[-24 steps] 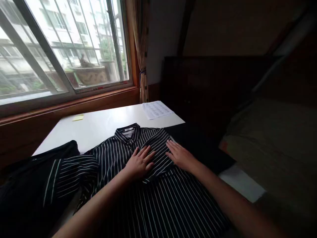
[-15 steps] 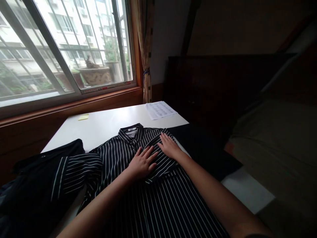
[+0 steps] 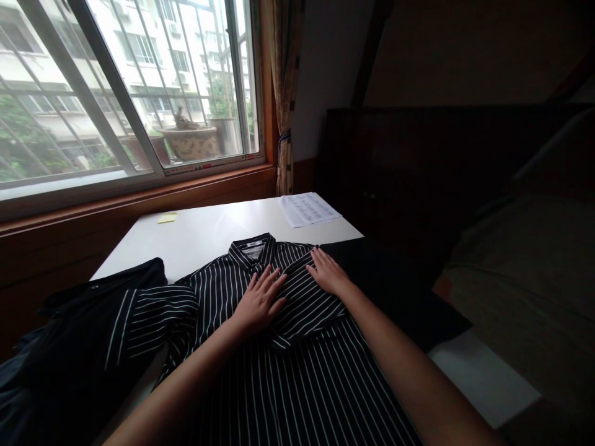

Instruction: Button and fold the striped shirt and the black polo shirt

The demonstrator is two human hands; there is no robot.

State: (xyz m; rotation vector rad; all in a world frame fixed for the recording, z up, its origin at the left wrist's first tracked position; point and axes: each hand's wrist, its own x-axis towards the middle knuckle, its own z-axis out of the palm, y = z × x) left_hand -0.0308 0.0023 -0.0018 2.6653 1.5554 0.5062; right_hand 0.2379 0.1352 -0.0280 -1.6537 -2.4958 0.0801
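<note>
A black shirt with white stripes point(image 3: 218, 291) lies front up on the white table point(image 3: 204, 232), its collar toward the window. Its right-hand sleeve is folded across the chest, while the left-hand sleeve sticks out to the side. My left hand point(image 3: 260, 300) rests flat on the middle of the chest, fingers spread, beside the folded sleeve. On the shoulder end of that folded sleeve lies my right hand point(image 3: 328, 271), its fingers stretched out. Neither hand grips the cloth. The lower shirt runs out of view at the bottom.
Dark folded clothing point(image 3: 93, 322) is heaped at the table's left. More dark cloth point(image 3: 400, 291) lies right of the shirt. Printed sheets point(image 3: 309, 209) and a yellow sticky note point(image 3: 167, 218) are at the back. Beyond are a barred window point(image 3: 139, 93) and a tied curtain point(image 3: 284, 99).
My right hand has moved up to the sleeve's shoulder end, and my left hand has slid slightly toward the collar. The sleeve's edge beside the right shoulder lies further inward. The view has turned left.
</note>
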